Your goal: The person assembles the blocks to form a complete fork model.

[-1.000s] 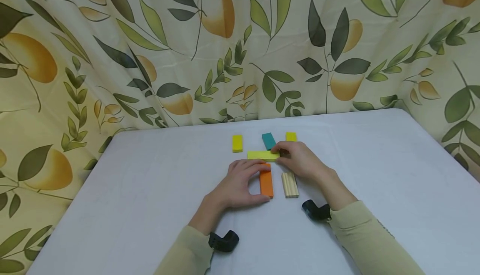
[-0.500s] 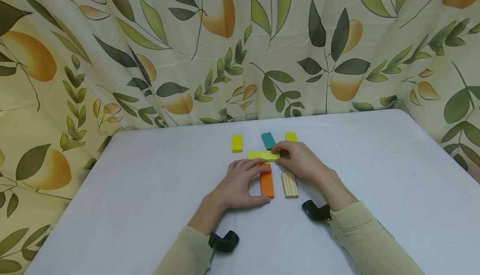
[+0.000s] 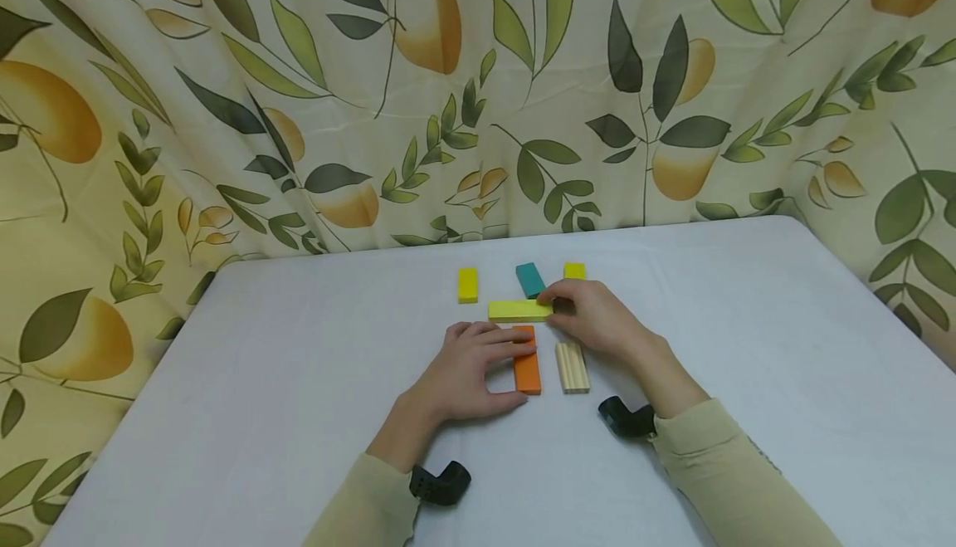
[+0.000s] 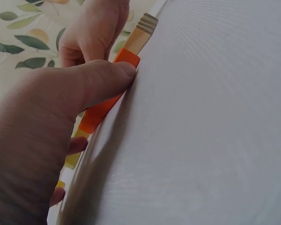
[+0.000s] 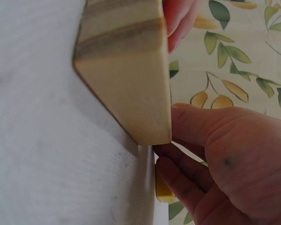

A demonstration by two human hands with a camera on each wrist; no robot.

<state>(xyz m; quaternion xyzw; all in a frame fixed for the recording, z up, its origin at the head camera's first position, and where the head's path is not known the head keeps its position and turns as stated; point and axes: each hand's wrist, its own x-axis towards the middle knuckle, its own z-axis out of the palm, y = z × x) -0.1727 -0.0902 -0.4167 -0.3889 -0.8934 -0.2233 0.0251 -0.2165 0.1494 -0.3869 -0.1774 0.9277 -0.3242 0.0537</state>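
Observation:
In the head view my left hand [image 3: 466,371] lies over the orange block [image 3: 527,373], which rests flat on the white table. Its fingers reach across the block's far end, and its thumb is by the near end. The left wrist view has the thumb [image 4: 117,75] overlapping the orange block [image 4: 105,105]. My right hand [image 3: 597,315] pinches the right end of a long yellow-green block [image 3: 515,310] lying crosswise beyond the orange one. Its fingertips partly hide that end. A plain wooden block [image 3: 573,368] stands nearer me, right of the orange block.
Behind the yellow-green block lie a yellow block [image 3: 467,285], a teal block [image 3: 530,280] and another yellow block [image 3: 574,271], partly covered by my right hand. A leaf-patterned curtain [image 3: 448,115] hangs at the table's far edge. Both wrists wear black cameras.
My left hand has shifted slightly left and towards me, its fingers sliding back over the orange block and its thumb off the near end. My right hand stays at the yellow-green block. The view drifts slightly.

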